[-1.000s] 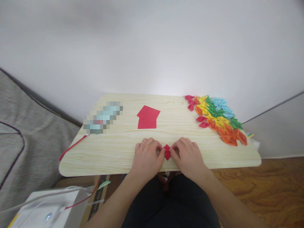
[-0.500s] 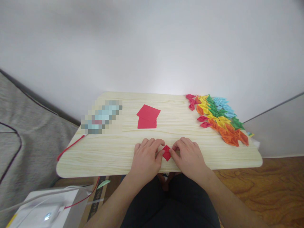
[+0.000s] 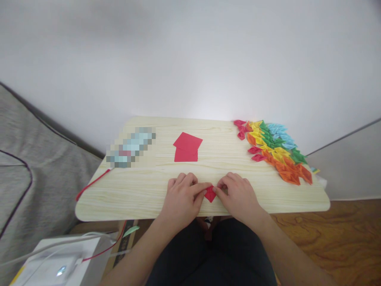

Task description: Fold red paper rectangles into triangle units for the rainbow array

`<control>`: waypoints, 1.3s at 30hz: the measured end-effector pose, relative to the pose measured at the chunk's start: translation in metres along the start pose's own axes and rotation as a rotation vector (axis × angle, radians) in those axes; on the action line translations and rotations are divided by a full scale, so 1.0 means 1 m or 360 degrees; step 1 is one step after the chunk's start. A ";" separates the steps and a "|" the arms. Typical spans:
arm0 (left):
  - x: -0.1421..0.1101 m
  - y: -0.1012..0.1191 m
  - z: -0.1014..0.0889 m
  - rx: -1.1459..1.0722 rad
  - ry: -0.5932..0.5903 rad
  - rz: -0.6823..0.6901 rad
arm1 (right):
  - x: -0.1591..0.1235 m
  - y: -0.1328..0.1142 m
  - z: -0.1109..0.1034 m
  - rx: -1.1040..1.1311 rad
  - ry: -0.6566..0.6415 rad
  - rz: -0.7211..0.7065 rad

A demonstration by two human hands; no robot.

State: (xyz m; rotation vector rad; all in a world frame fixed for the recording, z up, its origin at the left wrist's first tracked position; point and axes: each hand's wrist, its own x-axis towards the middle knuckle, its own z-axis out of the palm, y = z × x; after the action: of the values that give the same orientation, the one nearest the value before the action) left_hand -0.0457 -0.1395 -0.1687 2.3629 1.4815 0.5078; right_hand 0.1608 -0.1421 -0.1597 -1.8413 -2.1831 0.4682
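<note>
A small red folded paper point(image 3: 210, 195), diamond-shaped with creases, lies near the front edge of the wooden tabletop. My left hand point(image 3: 183, 195) grips its left corner with the thumb, while the index finger stretches across its top corner. On the opposite side, my right hand point(image 3: 237, 195) pinches the right corner between thumb and fingers. The fingertips hide parts of the paper's edges. Beyond my hands, red paper squares point(image 3: 187, 151) overlap one another on the table.
Several folded paper pieces point(image 3: 275, 149) in red, orange, yellow, green and blue spread over the table's point(image 3: 143, 190) right side. A pixelated object point(image 3: 131, 147) with a red cable point(image 3: 93, 184) lies at left. A white box point(image 3: 68, 258) stands below; a pale wall rises behind.
My left index finger has straightened and moved right over the paper's top corner. My right hand keeps its hold. The whole view has shifted slightly.
</note>
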 end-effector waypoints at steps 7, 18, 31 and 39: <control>0.000 -0.002 -0.003 0.0064 -0.0031 0.0011 | -0.004 0.007 0.001 0.0136 0.0007 -0.0060; -0.003 -0.004 -0.007 0.0001 -0.0059 0.0054 | -0.005 0.002 0.005 0.0167 0.0090 -0.0016; -0.002 0.001 -0.010 -0.0069 -0.0017 0.0053 | -0.008 -0.006 0.010 0.0082 0.0197 0.0005; -0.003 0.003 -0.012 -0.0127 -0.0029 0.0037 | -0.012 -0.011 0.020 0.0145 0.0294 -0.0003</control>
State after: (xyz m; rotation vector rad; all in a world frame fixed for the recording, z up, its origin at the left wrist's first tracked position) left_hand -0.0500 -0.1428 -0.1574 2.3196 1.4005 0.5395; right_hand 0.1455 -0.1572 -0.1737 -1.7598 -2.0086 0.3745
